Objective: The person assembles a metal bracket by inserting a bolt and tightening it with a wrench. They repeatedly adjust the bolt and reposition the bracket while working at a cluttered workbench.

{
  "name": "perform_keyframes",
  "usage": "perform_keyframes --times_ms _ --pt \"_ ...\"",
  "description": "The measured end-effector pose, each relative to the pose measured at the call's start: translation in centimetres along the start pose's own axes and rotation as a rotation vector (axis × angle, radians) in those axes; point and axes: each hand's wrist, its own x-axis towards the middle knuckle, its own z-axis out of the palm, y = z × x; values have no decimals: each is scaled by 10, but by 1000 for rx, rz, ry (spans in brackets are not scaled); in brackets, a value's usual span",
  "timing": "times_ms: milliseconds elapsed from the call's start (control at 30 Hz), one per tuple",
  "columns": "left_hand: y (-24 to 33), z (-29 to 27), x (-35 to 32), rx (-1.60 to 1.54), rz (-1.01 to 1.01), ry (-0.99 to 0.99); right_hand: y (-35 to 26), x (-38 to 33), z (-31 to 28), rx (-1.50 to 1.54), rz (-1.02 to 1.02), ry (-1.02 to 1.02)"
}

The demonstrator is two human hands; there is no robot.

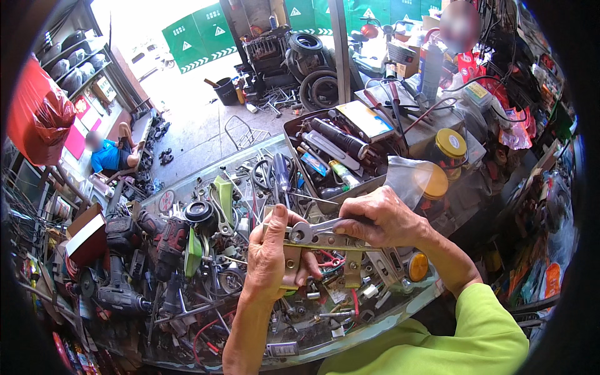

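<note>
My left hand grips a flat metal bracket near its left end, thumb on top and fingers curled beneath. The bracket is a long strip with drilled holes and tabs hanging down from it. A silver ratchet wrench is pinched in my right hand. The wrench's round head lies at the bracket beside my left thumb; whether it sits on a nut there I cannot tell. Below the bracket, loose bolts, sockets and red wires litter the glass-topped bench.
Power drills crowd the bench's left side. A screwdriver and green-handled tools lie beyond my hands. Behind them stands a metal toolbox full of tools. Yellow-lidded jars stand at right. A person in blue sits at far left.
</note>
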Motion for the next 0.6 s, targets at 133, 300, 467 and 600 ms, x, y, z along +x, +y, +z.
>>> perform_keyframes --times_ms 133,300,467,600 --pt "1 0 1 -22 4 1 8 2 6 18 -41 7" --pt "0 3 3 -77 -2 31 4 3 5 8 -26 10" --pt "-3 4 4 -92 -14 65 3 0 3 -40 43 -51" --pt "-2 6 3 -107 -4 84 -1 0 3 -33 44 -30"
